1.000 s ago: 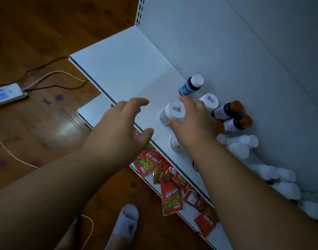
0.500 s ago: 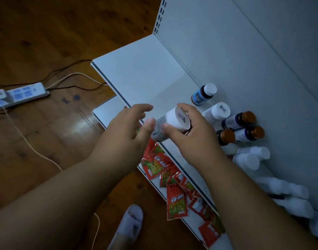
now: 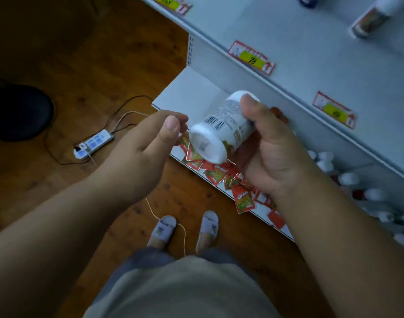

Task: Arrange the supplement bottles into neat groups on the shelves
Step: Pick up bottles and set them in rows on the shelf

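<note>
Bottle: white supplement bottle [image 3: 221, 126] at centre frame, lifted clear of the lower shelf [image 3: 189, 88] where it stood a second ago among the others; now tipped on its side in the air, white cap [image 3: 206, 143] toward the camera, barcode facing up.

Right hand [image 3: 272, 152]: wrapped round the bottle's body, thumb pressed on the upper side near the base, fingers curled underneath; a firm hold, not a fingertip pinch.

Left hand [image 3: 146, 145]: just left of the cap, thumb and forefinger drawn close together near the cap's rim; contact with the cap too blurred to tell, nothing plainly held.

Change: half a second back, both hands closing on the bottle low over the shelf; now raised, rotated label-up, view pulled back and higher so the upper shelves [image 3: 311, 53] with price tags [image 3: 251, 57] show at upper right.

Meaning for task: likely a label check to decide which group the bottle joins; placement not yet done.

Remaining bottles: white-capped cluster [image 3: 347, 177] at right edge of frame on the lower shelf, still unsorted; one more bottle [image 3: 370, 19] on a higher shelf, top right.

Other: red sachets [image 3: 219, 173] strewn along the bottom shelf edge below the hands; power strip [image 3: 93, 143] and cables on the wood floor at left; slippers [image 3: 162, 230] at lower centre.
</note>
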{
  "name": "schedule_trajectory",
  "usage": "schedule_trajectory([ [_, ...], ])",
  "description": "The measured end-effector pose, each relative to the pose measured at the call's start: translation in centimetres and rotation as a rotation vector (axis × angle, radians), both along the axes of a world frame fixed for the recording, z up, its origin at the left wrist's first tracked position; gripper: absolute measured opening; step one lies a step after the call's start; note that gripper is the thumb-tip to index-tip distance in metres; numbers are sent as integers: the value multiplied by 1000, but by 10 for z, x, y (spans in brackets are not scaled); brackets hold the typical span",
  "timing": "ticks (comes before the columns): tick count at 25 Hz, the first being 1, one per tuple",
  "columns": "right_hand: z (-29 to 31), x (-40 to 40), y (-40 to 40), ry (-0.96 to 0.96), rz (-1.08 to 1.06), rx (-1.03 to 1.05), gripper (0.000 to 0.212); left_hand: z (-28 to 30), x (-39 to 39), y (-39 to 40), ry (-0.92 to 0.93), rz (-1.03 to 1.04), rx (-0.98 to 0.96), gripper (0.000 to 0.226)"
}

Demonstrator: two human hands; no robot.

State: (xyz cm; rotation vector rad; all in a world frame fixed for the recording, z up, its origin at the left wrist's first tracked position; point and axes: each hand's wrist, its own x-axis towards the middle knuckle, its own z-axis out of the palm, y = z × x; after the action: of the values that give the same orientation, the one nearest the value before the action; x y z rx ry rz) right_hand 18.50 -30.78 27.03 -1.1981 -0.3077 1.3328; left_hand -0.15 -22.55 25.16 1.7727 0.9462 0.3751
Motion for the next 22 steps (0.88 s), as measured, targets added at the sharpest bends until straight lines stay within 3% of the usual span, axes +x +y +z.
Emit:
schedule_trajectory([
  [3,55,-11,-15,-92,-151,38,29,40,11,1,-35,-159,55,60],
  [6,97,-13,-44,-401,-320,-65,67,73,31,-13,-70,-310,78,62],
  [10,130,10,-104,-686,-529,-209,87,106,71,-58,-159,-491,59,63],
  [15,159,47,-214,-621,-706,-182,78,132,142,-142,-194,-698,101,70],
  [22,183,115,-409,-497,-957,-265,55,149,261,-328,-267,-973,124,72],
])
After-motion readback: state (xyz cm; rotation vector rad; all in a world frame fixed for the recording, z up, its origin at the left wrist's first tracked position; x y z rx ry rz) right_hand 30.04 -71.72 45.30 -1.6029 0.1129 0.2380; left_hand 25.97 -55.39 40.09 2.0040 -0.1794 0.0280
